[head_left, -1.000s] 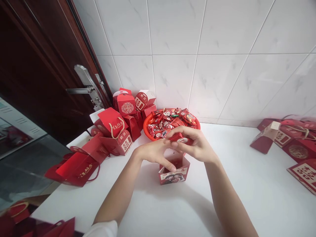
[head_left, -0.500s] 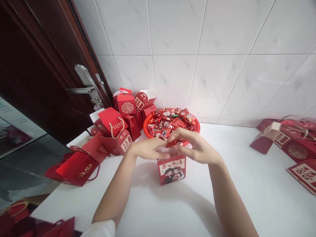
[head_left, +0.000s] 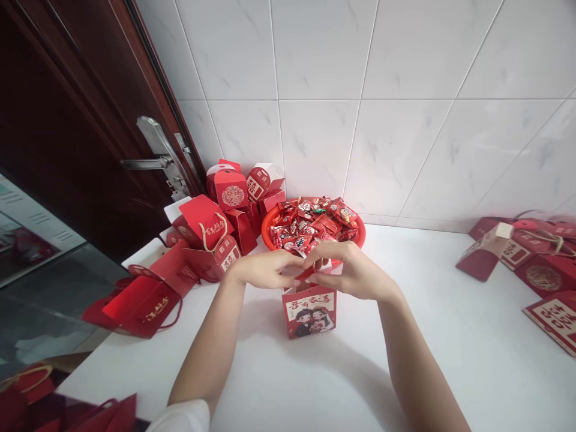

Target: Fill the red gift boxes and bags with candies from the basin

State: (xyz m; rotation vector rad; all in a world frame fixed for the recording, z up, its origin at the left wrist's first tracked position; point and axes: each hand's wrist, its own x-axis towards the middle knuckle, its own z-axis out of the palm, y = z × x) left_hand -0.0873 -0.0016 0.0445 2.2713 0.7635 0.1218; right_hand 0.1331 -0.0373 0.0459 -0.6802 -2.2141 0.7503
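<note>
A red gift box (head_left: 310,313) with a cartoon couple on its front stands upright on the white table, its top beneath both hands. My left hand (head_left: 270,269) is closed at the box's upper left, its fingertips on a red piece, either a flap or a wrapped candy. From the right, my right hand (head_left: 348,270) curves over the top, fingers pinched on the same red piece. Just behind the hands is a red basin (head_left: 269,235) heaped with red-wrapped candies (head_left: 321,223).
Red boxes (head_left: 204,231) are piled at the left, near a dark door (head_left: 67,96) with a metal handle. More red boxes (head_left: 540,264) lie at the right edge of the white table (head_left: 432,324). A tiled wall (head_left: 405,156) rises behind.
Both hands have shifted slightly left with the box. The red piece between the fingers now sits lower, at the box's top.
</note>
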